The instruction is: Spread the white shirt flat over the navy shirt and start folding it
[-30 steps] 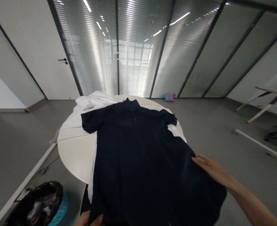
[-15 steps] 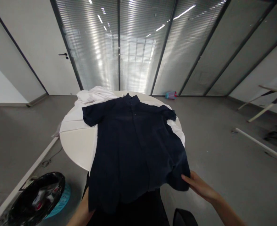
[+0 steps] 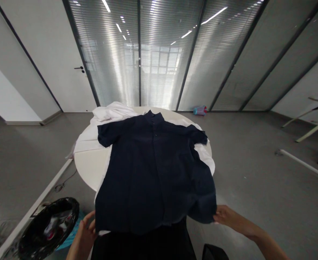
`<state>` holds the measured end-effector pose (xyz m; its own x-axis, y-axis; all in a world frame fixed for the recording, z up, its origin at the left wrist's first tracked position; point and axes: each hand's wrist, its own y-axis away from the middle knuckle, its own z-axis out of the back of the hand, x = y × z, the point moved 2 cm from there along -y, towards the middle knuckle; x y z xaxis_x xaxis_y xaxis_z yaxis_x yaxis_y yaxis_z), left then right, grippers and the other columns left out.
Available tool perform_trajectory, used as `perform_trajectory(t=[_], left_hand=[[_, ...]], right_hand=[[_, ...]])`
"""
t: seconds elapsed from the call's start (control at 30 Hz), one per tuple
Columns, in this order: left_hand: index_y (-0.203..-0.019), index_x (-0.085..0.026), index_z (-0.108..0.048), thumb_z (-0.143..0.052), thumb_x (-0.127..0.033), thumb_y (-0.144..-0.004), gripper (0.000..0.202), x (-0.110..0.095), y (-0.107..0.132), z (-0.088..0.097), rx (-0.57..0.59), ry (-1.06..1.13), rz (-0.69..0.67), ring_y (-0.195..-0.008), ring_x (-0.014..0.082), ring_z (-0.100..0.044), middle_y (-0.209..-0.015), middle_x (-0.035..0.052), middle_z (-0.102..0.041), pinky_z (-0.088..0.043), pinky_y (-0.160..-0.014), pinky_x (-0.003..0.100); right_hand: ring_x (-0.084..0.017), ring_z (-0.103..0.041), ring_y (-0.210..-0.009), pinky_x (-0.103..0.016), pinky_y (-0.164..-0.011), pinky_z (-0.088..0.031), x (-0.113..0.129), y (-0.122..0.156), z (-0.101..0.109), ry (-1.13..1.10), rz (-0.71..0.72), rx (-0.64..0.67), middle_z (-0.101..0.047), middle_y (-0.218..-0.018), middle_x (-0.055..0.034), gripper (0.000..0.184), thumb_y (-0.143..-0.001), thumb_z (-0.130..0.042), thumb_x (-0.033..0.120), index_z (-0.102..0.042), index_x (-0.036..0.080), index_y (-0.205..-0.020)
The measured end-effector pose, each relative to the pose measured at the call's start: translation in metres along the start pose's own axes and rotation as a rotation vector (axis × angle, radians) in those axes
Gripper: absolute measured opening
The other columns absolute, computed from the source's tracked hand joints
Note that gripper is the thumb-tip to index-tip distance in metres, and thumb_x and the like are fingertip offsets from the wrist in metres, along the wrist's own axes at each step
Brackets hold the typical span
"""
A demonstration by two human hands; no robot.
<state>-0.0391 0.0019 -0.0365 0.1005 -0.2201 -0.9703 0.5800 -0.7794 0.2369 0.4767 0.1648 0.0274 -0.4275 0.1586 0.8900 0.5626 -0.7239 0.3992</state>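
A dark navy short-sleeved shirt (image 3: 156, 173) lies front up on a round white table (image 3: 87, 164), its collar at the far side and its lower part draped over the near edge. My right hand (image 3: 226, 215) pinches the hem at its right corner, fingers closed on the cloth. At the opposite lower corner my left hand (image 3: 85, 229) has its fingers curled at the shirt's side edge, the tips partly hidden by the fabric. White cloth (image 3: 112, 112) lies bunched behind the left sleeve and shows beneath the shirt on both sides.
A blue basket bin with a black liner (image 3: 50, 231) stands on the floor at the lower left. A small tipped-over basket (image 3: 200, 110) rests by the glass partition. A white metal bar (image 3: 305, 164) runs along the floor at right, near table legs (image 3: 313, 130).
My left hand has come out from beneath the shirt to its left edge, and that lower corner has spread outward and flatter. The right hand still holds the hem; the view shifted slightly.
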Motion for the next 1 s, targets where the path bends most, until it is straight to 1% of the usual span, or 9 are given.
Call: perform_trajectory(t=[0.07,0.17,0.3,0.4,0.47,0.6,0.77,0.9,1.0], left_hand=[[-0.079,-0.031,-0.071,-0.089,-0.047,-0.050,0.038,-0.008,0.002,-0.006,0.046,-0.009,0.031,-0.112,0.0405,-0.066,-0.090,0.0041,-0.076,-0.054,-0.092,0.055],[-0.075,-0.024,-0.072,-0.088,-0.054,-0.051,0.040,-0.022,0.003,-0.014,0.190,-0.038,0.083,-0.104,0.0385,-0.068,-0.086,0.0053,-0.076,-0.053,-0.098,0.051],[-0.070,-0.022,-0.069,-0.078,-0.064,-0.063,0.043,-0.060,-0.013,0.001,0.144,-0.192,-0.094,-0.075,0.0265,-0.066,-0.071,0.0032,-0.069,-0.057,-0.071,0.034],[-0.072,-0.022,-0.063,-0.062,-0.057,-0.084,0.036,-0.111,-0.035,0.015,-0.129,-0.324,-0.428,-0.068,0.0196,-0.059,-0.070,0.0010,-0.063,-0.051,-0.064,0.027],[-0.078,-0.023,-0.062,-0.057,-0.049,-0.089,0.029,-0.150,-0.054,0.003,-0.200,-0.395,-0.625,-0.075,0.0198,-0.062,-0.077,0.0011,-0.064,-0.051,-0.072,0.028],[-0.096,-0.020,-0.067,-0.050,-0.041,-0.094,0.027,-0.210,-0.102,-0.073,0.124,-0.677,-0.883,-0.097,0.0232,-0.066,-0.100,0.0078,-0.070,-0.052,-0.090,0.034],[-0.133,-0.021,-0.060,-0.051,-0.042,-0.096,0.043,-0.220,-0.160,-0.158,0.453,-1.093,-1.057,-0.141,0.0312,-0.041,-0.147,0.0128,-0.051,-0.036,-0.114,0.049],[-0.131,-0.023,-0.061,-0.048,-0.050,-0.098,0.045,-0.227,-0.193,-0.170,0.617,-1.213,-0.990,-0.124,0.0266,-0.058,-0.138,0.0101,-0.060,-0.045,-0.104,0.040],[-0.121,-0.021,-0.065,-0.044,-0.043,-0.100,0.037,-0.263,-0.225,-0.159,0.476,-1.093,-1.002,-0.110,0.0206,-0.064,-0.123,0.0076,-0.066,-0.048,-0.098,0.031]], right_hand=[[-0.034,-0.067,-0.107,-0.052,-0.098,-0.051,-0.006,-0.007,0.004,0.017,0.016,-0.178,-0.071,-0.117,-0.0147,0.068,-0.076,-0.066,0.070,-0.068,0.021,-0.123],[-0.034,-0.066,-0.108,-0.050,-0.096,-0.053,-0.005,-0.015,0.020,0.012,0.016,-0.646,-0.066,-0.121,-0.0178,0.083,-0.073,-0.061,0.076,-0.058,0.020,-0.133],[-0.036,-0.062,-0.111,-0.053,-0.097,-0.052,0.036,-0.017,0.040,0.231,0.183,-1.147,-0.061,-0.120,-0.0195,0.078,-0.078,-0.055,0.073,-0.054,0.017,-0.132],[-0.033,-0.059,-0.115,-0.052,-0.102,-0.048,0.090,-0.032,0.048,0.501,0.398,-1.093,-0.061,-0.121,-0.0159,0.055,-0.088,-0.052,0.063,-0.061,0.022,-0.123],[-0.032,-0.058,-0.119,-0.051,-0.108,-0.044,0.125,-0.056,0.051,0.637,0.487,-0.992,-0.061,-0.124,-0.0136,0.050,-0.091,-0.049,0.061,-0.063,0.025,-0.122],[-0.031,-0.045,-0.138,-0.051,-0.117,-0.034,0.172,-0.134,0.055,0.849,0.472,-0.732,-0.051,-0.146,-0.0102,0.060,-0.096,-0.038,0.063,-0.055,0.025,-0.140],[-0.036,-0.021,-0.150,-0.057,-0.119,-0.025,0.188,-0.230,0.063,1.099,0.331,-0.529,-0.031,-0.162,-0.0073,0.068,-0.098,-0.027,0.065,-0.042,0.027,-0.153],[-0.036,-0.022,-0.150,-0.059,-0.119,-0.021,0.177,-0.266,0.075,1.203,0.143,-0.469,-0.028,-0.163,-0.0072,0.070,-0.097,-0.027,0.066,-0.037,0.029,-0.155],[-0.033,-0.026,-0.149,-0.057,-0.120,-0.021,0.167,-0.273,0.081,1.225,0.173,-0.505,-0.031,-0.162,-0.0070,0.069,-0.098,-0.026,0.066,-0.039,0.029,-0.154]])
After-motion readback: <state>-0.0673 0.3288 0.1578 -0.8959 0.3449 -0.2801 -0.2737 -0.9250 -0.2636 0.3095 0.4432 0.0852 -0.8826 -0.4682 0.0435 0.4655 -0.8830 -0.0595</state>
